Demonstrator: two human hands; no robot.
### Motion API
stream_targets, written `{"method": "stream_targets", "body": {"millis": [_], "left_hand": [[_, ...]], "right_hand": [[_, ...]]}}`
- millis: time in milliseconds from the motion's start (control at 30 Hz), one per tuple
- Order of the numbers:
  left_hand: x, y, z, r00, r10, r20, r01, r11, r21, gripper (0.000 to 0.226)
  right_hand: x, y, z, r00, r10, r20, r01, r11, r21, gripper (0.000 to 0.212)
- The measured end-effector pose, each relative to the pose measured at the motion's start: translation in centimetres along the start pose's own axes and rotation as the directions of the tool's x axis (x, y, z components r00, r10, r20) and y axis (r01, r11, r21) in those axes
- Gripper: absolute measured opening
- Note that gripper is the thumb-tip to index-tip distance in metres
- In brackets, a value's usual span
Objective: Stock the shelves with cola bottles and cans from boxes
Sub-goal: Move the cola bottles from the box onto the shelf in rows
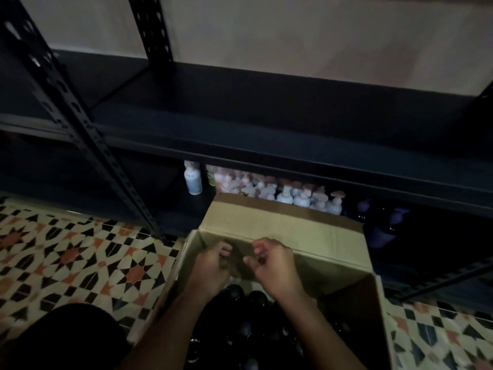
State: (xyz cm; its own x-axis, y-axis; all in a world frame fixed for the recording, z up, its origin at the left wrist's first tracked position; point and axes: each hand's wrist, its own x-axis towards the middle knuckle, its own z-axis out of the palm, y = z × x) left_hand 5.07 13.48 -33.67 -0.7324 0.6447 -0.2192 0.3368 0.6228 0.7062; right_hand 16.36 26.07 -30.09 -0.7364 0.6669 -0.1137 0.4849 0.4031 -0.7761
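Dim room, the shelf (pixel 266 113) in front of me bare; my left hand (pixel 210 265) and right hand (pixel 274 265) hover loosely curled, each grip holding nothing, over the box (pixel 280 225) still full of bottles (pixel 234 292).

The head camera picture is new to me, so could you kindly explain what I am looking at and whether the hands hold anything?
No machine here: a person wears a camera on the head, looking forward and down at their own two bare hands. Both reach into an open cardboard box standing on a patterned tiled floor. The left hand and the right hand have curled fingers, but blur and dim light hide whether either has a grip on anything. Dark bottles sit in the box below the hands. Beyond it stands a dark metal shelf rack; its upper shelf looks bare, and pale pump bottles line the lower one.
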Motion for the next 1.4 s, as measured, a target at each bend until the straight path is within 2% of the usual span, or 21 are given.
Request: {"method": "stream_targets", "body": {"millis": [167, 267, 400, 500, 633, 900, 1067, 1233, 1333, 1400], "left_hand": [[-0.6, -2.6, 0.6, 0.997, 0.014, 0.072, -0.019, 0.997, 0.075, 0.042], [-1.2, -4.0, 1.0, 0.995, -0.037, 0.089, 0.024, 0.990, 0.141, 0.043], [-1.6, -6.1, 2.0, 0.989, -0.113, 0.091, 0.077, 0.940, 0.333, 0.033], [-1.7, -6.9, 2.3, 0.988, -0.144, 0.059, 0.103, 0.889, 0.445, 0.033], [-1.0, -7.4, 3.1, 0.984, -0.171, 0.056, 0.123, 0.865, 0.486, 0.030], [-0.6, -7.7, 3.3, 0.987, -0.135, 0.087, 0.091, 0.915, 0.393, 0.033], [-1.1, -5.9, 1.5, 0.984, -0.140, 0.110, 0.122, 0.980, 0.160, 0.032], [-2.7, -3.2, -1.7, 0.995, 0.076, 0.059, -0.073, 0.996, -0.051, 0.027], [-3.3, -1.5, -3.8, 0.983, 0.183, 0.014, -0.181, 0.979, -0.090, 0.023], [-3.6, -0.2, -5.3, 0.968, 0.246, -0.047, -0.250, 0.961, -0.118, 0.029]], "right_hand": [[-0.8, 1.5, 3.9, 0.995, 0.028, 0.098, -0.024, 0.999, -0.042, 0.040], [-1.5, 2.4, 6.1, 0.988, 0.058, 0.143, -0.049, 0.996, -0.068, 0.043], [-1.9, 3.7, 8.1, 0.961, 0.120, 0.250, -0.053, 0.965, -0.258, 0.039], [-1.7, 4.5, 8.9, 0.926, 0.151, 0.347, 0.018, 0.898, -0.440, 0.028], [-1.3, 6.0, 10.3, 0.928, 0.138, 0.345, 0.049, 0.875, -0.482, 0.027], [-0.9, 7.0, 11.2, 0.958, 0.003, 0.286, 0.099, 0.935, -0.341, 0.034], [-1.6, 6.2, 8.7, 0.985, -0.059, 0.164, 0.078, 0.991, -0.110, 0.029], [-1.9, 3.5, 4.6, 0.981, -0.185, 0.067, 0.181, 0.982, 0.059, 0.019], [-2.2, 0.9, 1.8, 0.968, -0.250, 0.003, 0.249, 0.964, 0.094, 0.021], [-2.5, -1.1, 0.1, 0.961, -0.272, -0.055, 0.277, 0.954, 0.118, 0.015]]}}
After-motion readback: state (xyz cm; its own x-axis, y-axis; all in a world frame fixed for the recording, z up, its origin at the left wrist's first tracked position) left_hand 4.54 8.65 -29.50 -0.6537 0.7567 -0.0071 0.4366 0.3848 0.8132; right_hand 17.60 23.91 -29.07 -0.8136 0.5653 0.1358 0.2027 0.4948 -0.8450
